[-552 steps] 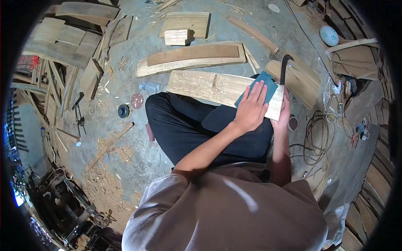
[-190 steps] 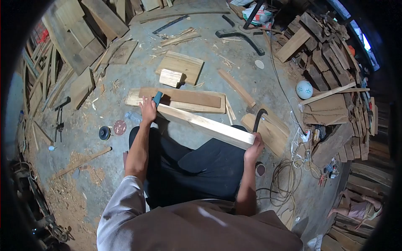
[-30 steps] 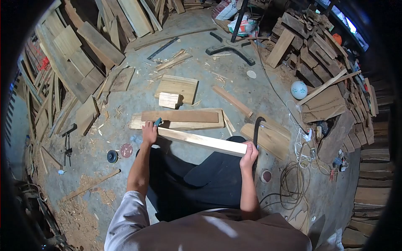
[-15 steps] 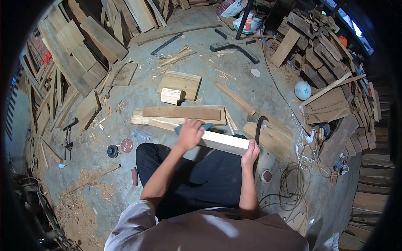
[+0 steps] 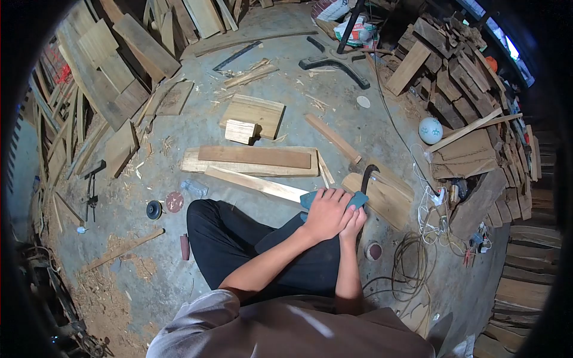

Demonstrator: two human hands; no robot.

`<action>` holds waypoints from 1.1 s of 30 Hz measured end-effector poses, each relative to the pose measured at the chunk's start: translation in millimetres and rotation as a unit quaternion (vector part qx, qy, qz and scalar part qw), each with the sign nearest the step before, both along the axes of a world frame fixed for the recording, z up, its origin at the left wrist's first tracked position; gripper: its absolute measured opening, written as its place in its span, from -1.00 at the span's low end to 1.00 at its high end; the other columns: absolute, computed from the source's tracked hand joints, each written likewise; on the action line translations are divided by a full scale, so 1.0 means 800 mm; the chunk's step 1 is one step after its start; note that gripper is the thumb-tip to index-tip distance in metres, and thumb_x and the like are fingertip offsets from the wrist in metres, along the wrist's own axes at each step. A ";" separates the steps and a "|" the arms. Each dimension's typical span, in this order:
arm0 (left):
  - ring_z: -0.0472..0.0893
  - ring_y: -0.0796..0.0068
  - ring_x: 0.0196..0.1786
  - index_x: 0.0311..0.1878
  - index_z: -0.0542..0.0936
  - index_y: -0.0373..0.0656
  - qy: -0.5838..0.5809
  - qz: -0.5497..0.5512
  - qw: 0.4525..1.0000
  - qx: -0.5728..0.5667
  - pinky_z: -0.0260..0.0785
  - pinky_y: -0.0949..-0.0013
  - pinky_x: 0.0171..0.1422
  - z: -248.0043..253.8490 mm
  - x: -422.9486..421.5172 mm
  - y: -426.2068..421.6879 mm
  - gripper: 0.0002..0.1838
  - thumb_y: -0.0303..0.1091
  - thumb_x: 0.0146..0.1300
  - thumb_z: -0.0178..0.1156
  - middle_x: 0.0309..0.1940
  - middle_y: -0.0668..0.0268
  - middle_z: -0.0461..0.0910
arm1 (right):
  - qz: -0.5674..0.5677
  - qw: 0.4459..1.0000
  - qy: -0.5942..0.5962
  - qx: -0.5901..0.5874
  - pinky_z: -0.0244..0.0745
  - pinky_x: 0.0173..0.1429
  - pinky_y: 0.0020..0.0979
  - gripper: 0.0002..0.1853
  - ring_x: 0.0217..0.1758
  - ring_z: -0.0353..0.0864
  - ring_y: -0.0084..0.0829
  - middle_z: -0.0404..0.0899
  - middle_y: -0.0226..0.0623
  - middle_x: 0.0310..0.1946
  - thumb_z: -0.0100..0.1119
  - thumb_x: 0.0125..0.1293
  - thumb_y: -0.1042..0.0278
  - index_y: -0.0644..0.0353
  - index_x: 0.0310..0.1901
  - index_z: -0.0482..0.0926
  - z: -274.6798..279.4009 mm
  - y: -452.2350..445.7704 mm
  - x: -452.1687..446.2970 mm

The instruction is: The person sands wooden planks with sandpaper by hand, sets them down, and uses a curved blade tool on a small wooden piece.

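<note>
A pale wooden board (image 5: 256, 184) slants across above my lap, its narrow edge facing up. My left hand (image 5: 325, 215) is wrapped over that edge near the board's right end, holding a blue-green abrasive sheet (image 5: 358, 200) folded against the wood. Right beside it, my right hand (image 5: 353, 224) grips the right end of the board, which the hands and sheet mostly hide. Beyond the board, a brown strip (image 5: 256, 156) rests on a wider light plank (image 5: 190, 161) on the floor.
A black curved-handled tool (image 5: 366, 176) leans by a plank (image 5: 391, 203) at right. A small block (image 5: 240, 131), a black disc (image 5: 154, 209), coiled cable (image 5: 409, 262), a ball (image 5: 430, 130) and stacked wood (image 5: 456, 89) lie around.
My left hand has slid with the abrasive sheet from the board's left end along its edge to the right end, beside my right hand. My right hand keeps its hold there.
</note>
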State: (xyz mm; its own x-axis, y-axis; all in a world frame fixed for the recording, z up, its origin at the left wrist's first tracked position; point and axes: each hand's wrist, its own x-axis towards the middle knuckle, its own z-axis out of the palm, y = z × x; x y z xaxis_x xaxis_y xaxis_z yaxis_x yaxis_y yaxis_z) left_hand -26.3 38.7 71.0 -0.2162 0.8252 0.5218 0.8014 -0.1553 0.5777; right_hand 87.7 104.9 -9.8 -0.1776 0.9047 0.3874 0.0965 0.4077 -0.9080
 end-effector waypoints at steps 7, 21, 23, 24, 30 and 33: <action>0.55 0.10 -0.16 0.01 0.60 -0.19 -0.018 0.020 0.998 0.064 0.30 0.11 0.08 -0.022 -0.009 -0.005 -0.67 -0.19 0.31 0.13 -0.24 0.16 0.58 | -0.003 1.000 0.016 -0.013 0.44 -0.23 -0.28 -0.59 -0.38 0.54 -0.34 0.60 -0.12 -0.44 -0.17 0.51 0.23 0.44 -0.23 0.55 -0.003 0.001 -0.006; 0.54 0.08 -0.13 -0.08 0.61 -0.17 -0.022 0.096 0.995 -0.006 0.28 0.05 0.14 -0.082 -0.125 -0.053 -0.74 -0.21 0.32 0.12 -0.29 0.15 0.56 | 0.008 1.000 -0.028 -0.012 0.39 -0.15 -0.37 -0.56 -0.34 0.52 -0.41 0.55 -0.23 -0.48 -0.23 0.51 0.21 0.39 -0.36 0.51 0.022 -0.005 -0.011; 0.53 0.06 -0.12 -0.08 0.61 -0.16 -0.012 0.103 0.994 -0.024 0.28 0.03 0.17 -0.095 -0.150 -0.064 -0.74 -0.21 0.33 0.10 -0.29 0.14 0.56 | 0.007 1.000 -0.027 -0.004 0.39 -0.15 -0.38 -0.57 -0.34 0.51 -0.42 0.54 -0.24 -0.48 -0.23 0.51 0.21 0.39 -0.36 0.51 0.022 -0.005 -0.011; 0.53 0.04 -0.12 -0.08 0.61 -0.18 -0.012 0.104 0.994 -0.023 0.28 0.03 0.15 -0.099 -0.161 -0.068 -0.74 -0.22 0.33 0.10 -0.29 0.13 0.56 | 0.007 0.999 -0.030 -0.009 0.38 -0.15 -0.38 -0.57 -0.34 0.51 -0.43 0.54 -0.24 -0.48 -0.23 0.51 0.21 0.38 -0.36 0.51 0.022 -0.005 -0.010; 0.53 -0.02 0.01 -0.03 0.61 -0.17 -0.020 0.153 0.985 -0.072 0.25 -0.02 0.24 -0.156 -0.252 -0.092 -0.71 -0.20 0.38 0.05 -0.13 0.09 0.60 | 0.000 0.999 -0.040 -0.027 0.37 -0.16 -0.39 -0.57 -0.35 0.49 -0.45 0.53 -0.26 -0.49 -0.22 0.51 0.21 0.37 -0.36 0.50 0.022 -0.005 -0.010; 0.40 -0.10 0.33 0.10 0.59 -0.13 -0.007 0.222 0.969 -0.110 0.06 -0.24 0.48 -0.196 -0.304 -0.115 -0.65 -0.16 0.43 -0.02 0.14 0.03 0.54 | 0.000 0.999 -0.045 -0.030 0.37 -0.17 -0.39 -0.57 -0.36 0.49 -0.46 0.52 -0.26 -0.50 -0.22 0.52 0.21 0.37 -0.37 0.50 0.026 -0.007 -0.010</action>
State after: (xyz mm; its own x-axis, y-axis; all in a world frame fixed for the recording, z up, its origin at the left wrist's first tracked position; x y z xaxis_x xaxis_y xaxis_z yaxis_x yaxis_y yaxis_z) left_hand -269.3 -53.5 -86.1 -0.5818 0.7393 0.3390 0.7525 0.3311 0.5694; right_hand 79.7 98.9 10.6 -0.2098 0.9254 0.3156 0.1776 0.3535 -0.9184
